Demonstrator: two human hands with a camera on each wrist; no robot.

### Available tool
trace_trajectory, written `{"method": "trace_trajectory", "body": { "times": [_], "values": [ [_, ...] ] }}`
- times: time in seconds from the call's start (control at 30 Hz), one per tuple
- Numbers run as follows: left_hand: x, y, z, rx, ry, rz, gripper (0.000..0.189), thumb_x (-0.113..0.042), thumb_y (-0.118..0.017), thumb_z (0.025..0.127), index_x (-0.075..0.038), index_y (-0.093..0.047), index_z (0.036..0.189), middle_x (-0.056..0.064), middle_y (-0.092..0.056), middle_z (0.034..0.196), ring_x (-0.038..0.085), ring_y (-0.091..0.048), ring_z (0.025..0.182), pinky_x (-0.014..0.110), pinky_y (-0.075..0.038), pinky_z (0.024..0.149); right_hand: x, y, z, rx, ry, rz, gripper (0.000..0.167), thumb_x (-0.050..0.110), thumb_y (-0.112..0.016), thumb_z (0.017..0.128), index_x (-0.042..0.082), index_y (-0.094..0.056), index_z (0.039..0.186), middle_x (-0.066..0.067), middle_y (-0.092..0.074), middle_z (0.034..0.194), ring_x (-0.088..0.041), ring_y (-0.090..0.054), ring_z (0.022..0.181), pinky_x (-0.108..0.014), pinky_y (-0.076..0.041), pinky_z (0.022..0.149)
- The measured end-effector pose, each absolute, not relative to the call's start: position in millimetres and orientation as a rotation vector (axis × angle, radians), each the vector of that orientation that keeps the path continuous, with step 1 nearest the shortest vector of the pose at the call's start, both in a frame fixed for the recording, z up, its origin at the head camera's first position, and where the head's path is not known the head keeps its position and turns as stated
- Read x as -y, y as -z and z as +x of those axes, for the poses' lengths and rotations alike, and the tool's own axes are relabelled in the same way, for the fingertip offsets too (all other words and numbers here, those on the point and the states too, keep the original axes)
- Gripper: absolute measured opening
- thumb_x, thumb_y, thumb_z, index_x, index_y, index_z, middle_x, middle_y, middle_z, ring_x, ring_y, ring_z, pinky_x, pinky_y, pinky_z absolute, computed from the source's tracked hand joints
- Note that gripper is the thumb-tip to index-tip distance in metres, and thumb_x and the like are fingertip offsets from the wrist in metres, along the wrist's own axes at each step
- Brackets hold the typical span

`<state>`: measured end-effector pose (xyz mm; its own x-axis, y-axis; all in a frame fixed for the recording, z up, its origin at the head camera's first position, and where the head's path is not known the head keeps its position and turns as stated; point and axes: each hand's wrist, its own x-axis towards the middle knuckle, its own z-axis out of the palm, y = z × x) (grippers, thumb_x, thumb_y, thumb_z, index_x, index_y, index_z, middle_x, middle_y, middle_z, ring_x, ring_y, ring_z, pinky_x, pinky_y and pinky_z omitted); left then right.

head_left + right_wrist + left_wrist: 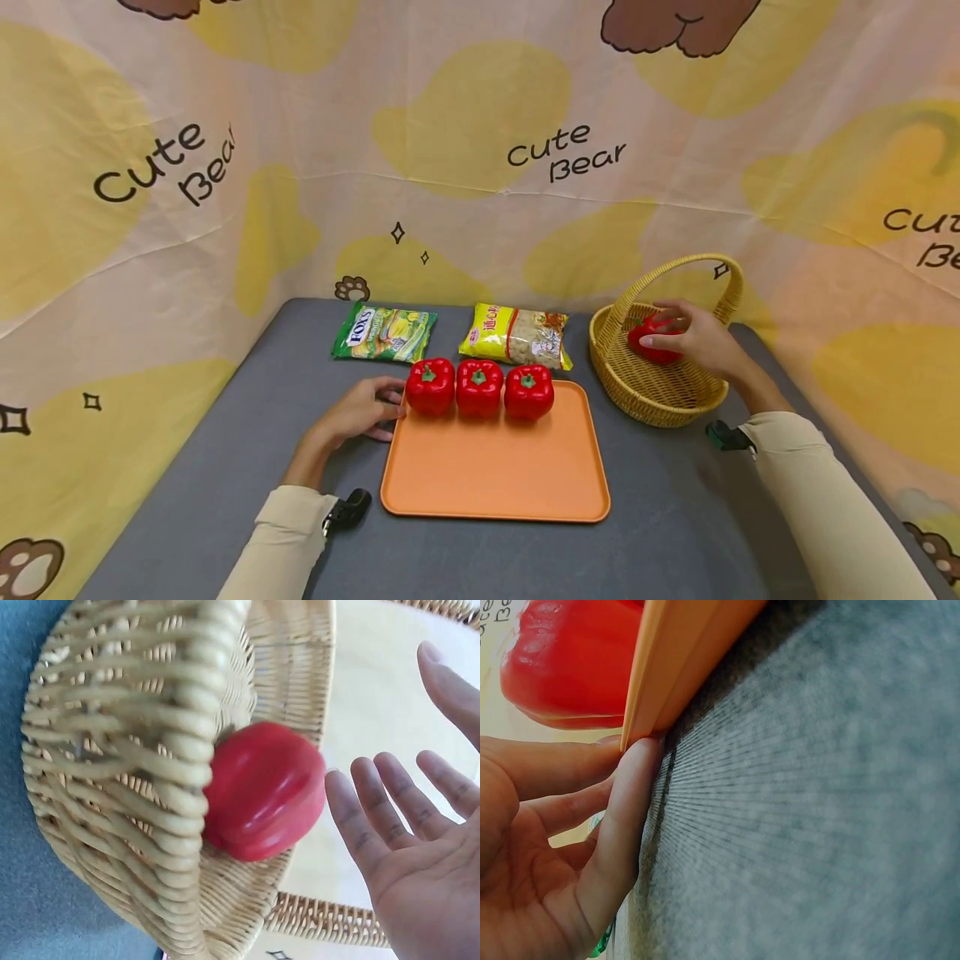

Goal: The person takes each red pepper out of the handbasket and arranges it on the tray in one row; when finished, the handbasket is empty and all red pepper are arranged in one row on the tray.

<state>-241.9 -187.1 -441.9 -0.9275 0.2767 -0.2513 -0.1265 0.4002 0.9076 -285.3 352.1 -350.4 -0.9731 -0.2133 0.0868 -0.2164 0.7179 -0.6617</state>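
At its left edge, near the far corner, the orange tray point(495, 471) is pinched by my left hand point(363, 410). The left wrist view shows fingertips point(641, 754) at the tray's rim, close to the table. Three red bell peppers point(480, 390) stand in a row along the tray's far side, green stems up. Over the wicker basket point(637, 402) is my right hand point(703, 337), beside another red bell pepper point(262, 791) inside it. In the right wrist view the hand's fingers are spread and fairly straight, with a small gap between them and that pepper.
Behind the tray lie a green FOX'S candy bag point(386, 333) and a yellow-and-clear food packet point(517, 336). The basket's tall handle point(675, 265) arches over it. A printed cloth point(465, 108) hangs behind and at both sides of the grey table point(660, 508).
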Motion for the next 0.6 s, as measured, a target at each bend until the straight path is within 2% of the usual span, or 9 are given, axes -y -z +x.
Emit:
{"method": "trace_trajectory", "body": {
  "times": [0.13,0.27,0.6],
  "values": [
    [188,442,-242,-2.305,-1.532,0.131,0.053,-0.005,-0.062,0.100,0.006,-0.049,0.150,0.024,-0.060,0.127,0.026,-0.068,0.101,0.040,-0.067,0.073,-355,350,-293,2.939,-1.153,0.335,0.083,0.037,-0.077,0.098,0.001,-0.037,0.161,-0.030,-0.055,0.145,-0.052,-0.054,0.134,-0.045,-0.056,0.097],
    [188,442,-242,-2.311,-1.522,0.127,0.054,-0.007,-0.063,0.101,0.005,-0.049,0.151,0.023,-0.060,0.129,0.026,-0.068,0.102,0.040,-0.067,0.074,-356,352,-302,2.956,-1.174,0.314,0.087,0.036,-0.076,0.099,0.000,-0.031,0.164,-0.031,-0.050,0.149,-0.053,-0.049,0.138,-0.060,-0.052,0.105],
    [188,442,-241,-2.312,-1.538,0.112,0.052,-0.005,-0.063,0.100,0.005,-0.051,0.150,0.023,-0.060,0.128,0.025,-0.067,0.101,0.040,-0.068,0.073,-356,356,-314,3.027,-1.089,0.290,0.095,0.040,-0.077,0.097,-0.004,-0.026,0.164,-0.036,-0.038,0.160,-0.056,-0.036,0.147,-0.070,-0.037,0.118]
  ]
}}
